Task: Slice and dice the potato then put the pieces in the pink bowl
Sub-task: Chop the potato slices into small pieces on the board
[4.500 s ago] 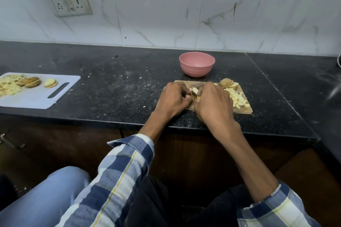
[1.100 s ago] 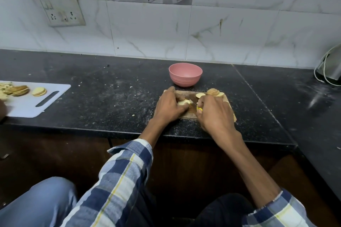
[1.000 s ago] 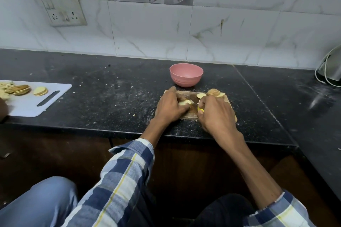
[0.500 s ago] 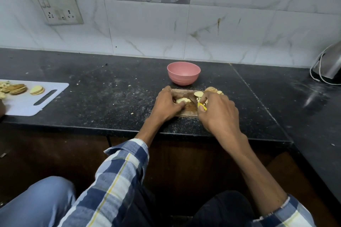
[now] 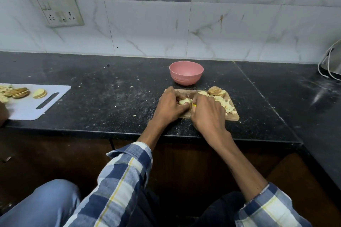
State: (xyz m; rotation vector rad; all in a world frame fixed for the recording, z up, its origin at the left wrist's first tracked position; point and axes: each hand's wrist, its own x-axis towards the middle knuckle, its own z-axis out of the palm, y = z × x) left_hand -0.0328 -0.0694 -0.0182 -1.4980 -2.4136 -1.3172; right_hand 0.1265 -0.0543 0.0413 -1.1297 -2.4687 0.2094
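On the wooden cutting board (image 5: 186, 115), just in front of the pink bowl (image 5: 186, 73), the left hand (image 5: 170, 106) curls its fingers round a potato slice (image 5: 184, 101). The right hand (image 5: 207, 111) grips what seems a yellow-handled knife (image 5: 194, 105), blade hidden. The slice is likely firm, wet and slippery; pin its edges, fingertips tucked.

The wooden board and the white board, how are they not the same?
The wooden cutting board is brown and lies in front of the pink bowl; the white cutting board lies far off to the left. Both hands, left and right, work over the wooden one; the white one has a handle slot. Both carry potato slices and diced bits.
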